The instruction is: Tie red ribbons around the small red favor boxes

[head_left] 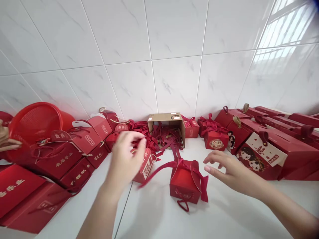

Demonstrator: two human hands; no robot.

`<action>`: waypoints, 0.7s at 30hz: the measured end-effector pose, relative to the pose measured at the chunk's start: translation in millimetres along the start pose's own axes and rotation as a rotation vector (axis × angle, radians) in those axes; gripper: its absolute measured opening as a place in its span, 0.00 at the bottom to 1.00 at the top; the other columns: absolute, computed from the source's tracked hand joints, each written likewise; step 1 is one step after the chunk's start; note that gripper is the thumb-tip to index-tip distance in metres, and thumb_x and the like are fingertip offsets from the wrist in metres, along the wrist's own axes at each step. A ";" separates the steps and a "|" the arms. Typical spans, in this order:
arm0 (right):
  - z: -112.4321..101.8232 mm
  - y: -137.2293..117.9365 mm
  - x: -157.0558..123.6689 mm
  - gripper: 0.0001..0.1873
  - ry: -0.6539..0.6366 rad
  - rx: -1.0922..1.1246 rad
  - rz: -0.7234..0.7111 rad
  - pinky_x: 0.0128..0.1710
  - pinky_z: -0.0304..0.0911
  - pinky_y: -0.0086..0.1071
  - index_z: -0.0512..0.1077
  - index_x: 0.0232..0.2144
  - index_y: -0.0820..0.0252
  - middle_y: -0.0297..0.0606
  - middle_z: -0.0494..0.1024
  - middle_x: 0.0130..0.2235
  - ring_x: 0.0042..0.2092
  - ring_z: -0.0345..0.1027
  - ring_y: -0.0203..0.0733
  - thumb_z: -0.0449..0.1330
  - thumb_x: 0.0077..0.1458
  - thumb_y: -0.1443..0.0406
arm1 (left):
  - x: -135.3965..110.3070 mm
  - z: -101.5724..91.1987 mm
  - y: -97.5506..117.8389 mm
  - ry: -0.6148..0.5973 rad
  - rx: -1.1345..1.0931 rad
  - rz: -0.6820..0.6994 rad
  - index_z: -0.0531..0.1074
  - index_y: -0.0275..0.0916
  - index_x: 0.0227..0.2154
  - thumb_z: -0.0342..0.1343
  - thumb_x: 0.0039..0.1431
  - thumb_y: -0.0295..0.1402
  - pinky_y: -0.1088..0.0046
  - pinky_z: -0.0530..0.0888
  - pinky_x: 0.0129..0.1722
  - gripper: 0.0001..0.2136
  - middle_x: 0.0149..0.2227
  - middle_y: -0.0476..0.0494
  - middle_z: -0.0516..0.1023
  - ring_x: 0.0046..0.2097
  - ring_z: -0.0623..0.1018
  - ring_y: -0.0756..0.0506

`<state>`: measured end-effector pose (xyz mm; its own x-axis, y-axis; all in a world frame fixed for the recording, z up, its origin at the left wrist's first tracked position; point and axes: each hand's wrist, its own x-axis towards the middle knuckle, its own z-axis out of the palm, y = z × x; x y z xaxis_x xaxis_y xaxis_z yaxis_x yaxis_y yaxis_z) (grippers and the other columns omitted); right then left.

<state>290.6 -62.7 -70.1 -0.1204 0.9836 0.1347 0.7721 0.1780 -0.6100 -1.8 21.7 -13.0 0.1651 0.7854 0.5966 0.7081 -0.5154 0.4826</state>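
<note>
A red gift box (184, 186) stands on the white table between my hands, a dark red ribbon (160, 167) threaded through its top. One ribbon tail reaches left, its end blurred; the other hangs down the right side. A small cord loop (183, 205) lies at the box's front. Left of the box, my left hand (126, 162) is raised, thumb and fingers apart, holding nothing and slightly blurred. It partly covers another red box (146, 167) with a cream label. My right hand (225, 167) hovers just right of the ribboned box, fingers loosely bent and empty.
Behind stands an open cardboard box (164, 118) with dark red ribbons (166, 137) spilling out. Red gift boxes crowd the left (59, 162) and right (269, 142). A red plastic basket (37, 129) sits far left, by another person's hand (7, 137). A tiled wall (174, 79) closes the back.
</note>
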 end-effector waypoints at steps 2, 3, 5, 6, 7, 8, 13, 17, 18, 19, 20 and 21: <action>16.1 6.0 -4.8 0.21 -0.048 0.056 0.017 0.37 0.67 0.34 0.71 0.37 0.57 0.40 0.72 0.42 0.39 0.69 0.41 0.47 0.63 0.50 | -9.4 24.8 9.3 -0.335 -0.193 -0.022 0.68 0.43 0.39 0.47 0.62 0.38 0.71 0.71 0.43 0.08 0.42 0.46 0.72 0.44 0.73 0.46; 24.3 7.6 -6.3 0.21 -0.057 0.093 0.024 0.37 0.67 0.34 0.71 0.36 0.58 0.40 0.72 0.40 0.38 0.69 0.40 0.47 0.64 0.50 | -14.5 37.9 11.9 -0.451 -0.246 -0.049 0.68 0.43 0.39 0.46 0.62 0.38 0.71 0.71 0.42 0.08 0.43 0.46 0.72 0.44 0.73 0.46; 39.6 8.9 -7.6 0.21 -0.048 0.172 0.059 0.36 0.67 0.34 0.70 0.35 0.59 0.39 0.73 0.38 0.37 0.69 0.40 0.47 0.63 0.50 | -24.3 61.3 12.4 -0.547 -0.250 -0.079 0.67 0.42 0.37 0.45 0.62 0.39 0.70 0.70 0.41 0.09 0.43 0.45 0.71 0.45 0.72 0.44; 46.2 9.0 -7.8 0.21 -0.041 0.216 0.081 0.36 0.67 0.33 0.69 0.35 0.59 0.39 0.73 0.38 0.37 0.69 0.40 0.47 0.63 0.49 | -28.8 70.2 10.8 -0.560 -0.231 -0.077 0.66 0.41 0.35 0.46 0.62 0.40 0.69 0.69 0.40 0.09 0.42 0.44 0.71 0.44 0.72 0.44; 51.6 9.2 -7.7 0.21 -0.036 0.265 0.096 0.36 0.66 0.33 0.68 0.35 0.59 0.38 0.73 0.37 0.36 0.68 0.40 0.48 0.63 0.49 | -33.1 76.6 8.5 -0.566 -0.214 -0.070 0.64 0.40 0.33 0.46 0.62 0.41 0.69 0.69 0.38 0.10 0.39 0.45 0.70 0.41 0.71 0.44; 55.6 9.4 -7.5 0.21 -0.036 0.312 0.096 0.36 0.66 0.33 0.67 0.35 0.60 0.38 0.72 0.37 0.36 0.68 0.40 0.48 0.63 0.49 | -37.4 80.3 6.0 -0.566 -0.204 -0.061 0.62 0.40 0.31 0.46 0.62 0.41 0.69 0.68 0.37 0.10 0.36 0.46 0.69 0.38 0.70 0.45; 55.5 12.3 -5.9 0.20 -0.212 0.473 -0.068 0.40 0.64 0.34 0.67 0.30 0.62 0.37 0.71 0.35 0.36 0.64 0.38 0.53 0.60 0.50 | -61.5 65.7 -1.7 -0.586 -0.208 -0.052 0.56 0.40 0.25 0.43 0.63 0.41 0.70 0.63 0.34 0.14 0.29 0.50 0.63 0.32 0.64 0.48; 46.9 16.1 -4.3 0.20 -0.407 0.731 -0.026 0.33 0.61 0.30 0.65 0.30 0.62 0.33 0.69 0.29 0.30 0.62 0.34 0.60 0.55 0.50 | -75.2 40.8 -8.6 -0.695 -0.327 -0.198 0.55 0.40 0.25 0.43 0.63 0.45 0.73 0.61 0.31 0.16 0.26 0.52 0.59 0.30 0.62 0.49; 44.8 17.0 -3.8 0.20 -0.427 0.779 -0.003 0.30 0.59 0.28 0.64 0.31 0.62 0.32 0.68 0.27 0.28 0.60 0.32 0.61 0.54 0.50 | -76.1 35.5 -12.1 -0.705 -0.382 -0.255 0.55 0.40 0.25 0.43 0.63 0.46 0.73 0.61 0.32 0.17 0.26 0.53 0.59 0.30 0.62 0.50; 42.5 17.9 -3.3 0.21 -0.434 0.805 0.018 0.27 0.56 0.27 0.64 0.31 0.62 0.30 0.67 0.25 0.26 0.58 0.31 0.62 0.54 0.51 | -76.0 30.5 -16.3 -0.705 -0.434 -0.309 0.55 0.40 0.25 0.42 0.63 0.47 0.73 0.62 0.32 0.17 0.26 0.53 0.60 0.29 0.62 0.50; 39.8 18.8 -2.7 0.20 -0.433 0.808 0.033 0.25 0.54 0.26 0.64 0.31 0.63 0.29 0.65 0.24 0.25 0.56 0.30 0.62 0.54 0.51 | -75.0 25.7 -20.8 -0.697 -0.473 -0.358 0.55 0.40 0.26 0.42 0.63 0.48 0.73 0.63 0.32 0.17 0.26 0.53 0.60 0.29 0.63 0.50; 36.7 19.6 -2.1 0.20 -0.423 0.793 0.040 0.24 0.52 0.25 0.64 0.31 0.63 0.28 0.64 0.23 0.24 0.54 0.29 0.61 0.55 0.51 | -73.5 21.2 -25.2 -0.687 -0.500 -0.403 0.55 0.40 0.26 0.43 0.62 0.49 0.74 0.63 0.32 0.18 0.25 0.54 0.59 0.28 0.63 0.51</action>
<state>283.2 -60.1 -111.0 -0.4435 0.8904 -0.1019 0.1419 -0.0425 -0.9890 -17.3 -15.8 -82.6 0.4536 0.8846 -0.1081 0.4492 -0.1222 0.8851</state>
